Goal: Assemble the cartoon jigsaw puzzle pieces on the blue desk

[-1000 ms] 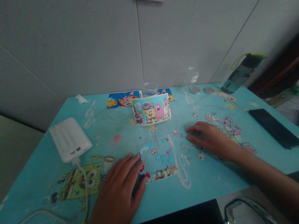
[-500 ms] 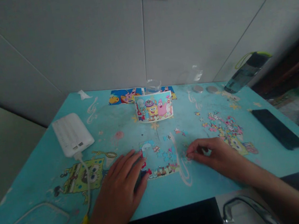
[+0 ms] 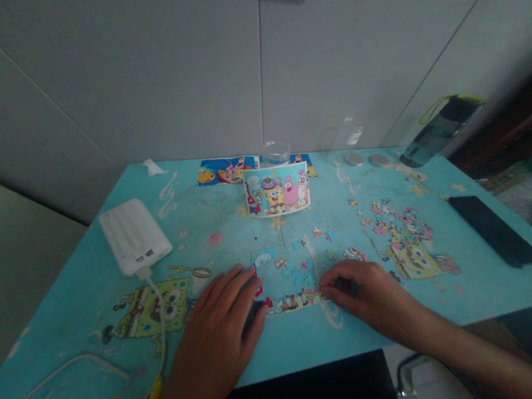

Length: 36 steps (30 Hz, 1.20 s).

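Observation:
A partly joined jigsaw puzzle lies on the table, its left side and bottom row linked, with loose blue pieces inside the outline. My left hand rests flat with fingers apart, the fingertips touching the puzzle's left edge. At the right end of the bottom row, my right hand pinches a small puzzle piece, mostly hidden by the fingertips. Just behind that hand lie a few more pieces. A picture card showing cartoon characters stands upright beyond the puzzle.
To the right is a pile of puzzle pieces, with a black phone beyond it. A bottle leans at the back right. On the left lies a white power bank with a cable. A clear jar stands behind the card.
My right hand has moved left to the puzzle's lower right corner, fingers still pinched. The pieces behind it now show more. My left hand stays at the puzzle's left edge.

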Available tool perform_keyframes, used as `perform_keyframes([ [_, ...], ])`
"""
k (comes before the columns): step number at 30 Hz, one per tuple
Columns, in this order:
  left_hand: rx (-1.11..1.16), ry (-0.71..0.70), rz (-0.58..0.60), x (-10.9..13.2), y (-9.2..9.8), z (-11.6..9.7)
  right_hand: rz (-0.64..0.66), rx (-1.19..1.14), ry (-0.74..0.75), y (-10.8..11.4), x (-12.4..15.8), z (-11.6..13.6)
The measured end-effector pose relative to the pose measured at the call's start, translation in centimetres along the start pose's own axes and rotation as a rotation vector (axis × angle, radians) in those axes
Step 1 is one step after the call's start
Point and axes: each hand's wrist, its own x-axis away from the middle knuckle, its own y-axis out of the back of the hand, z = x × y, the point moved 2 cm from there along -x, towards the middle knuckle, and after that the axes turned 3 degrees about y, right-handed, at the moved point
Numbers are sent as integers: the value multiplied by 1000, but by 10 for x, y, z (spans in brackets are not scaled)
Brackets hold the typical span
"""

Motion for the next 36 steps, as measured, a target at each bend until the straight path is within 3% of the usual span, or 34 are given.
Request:
perform_keyframes([
  [12, 0, -7, -8, -1, 0, 0, -68, 113, 39, -11, 2, 4],
  [19, -1, -1, 6, 0, 0, 0, -181, 91, 136, 6, -5, 2],
  [31, 4, -1, 2, 0, 0, 0, -10, 235, 310, 9, -33, -6],
  [36, 6, -4, 9, -1, -1, 1, -6, 200, 284, 7, -37, -11],
])
